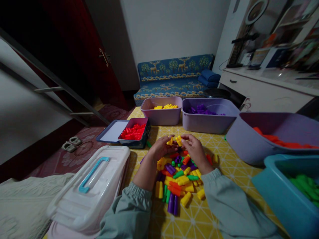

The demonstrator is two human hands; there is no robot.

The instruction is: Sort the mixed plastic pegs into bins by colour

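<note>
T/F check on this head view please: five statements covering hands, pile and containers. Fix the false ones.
1. The bare left hand holds a yellow plastic piece. True.
2. The bare right hand holds a purple piece. False: it holds another yellow plastic piece.
3. The dark rectangular box with its lid open contains green pieces. False: it contains red plastic pieces.
4. The teal plastic tub on the right contains green plastic pieces. True.
5. The loose plastic pile on the yellow patterned tablecloth is all one colour. False: yellow, purple, green and orange show in it.
</note>
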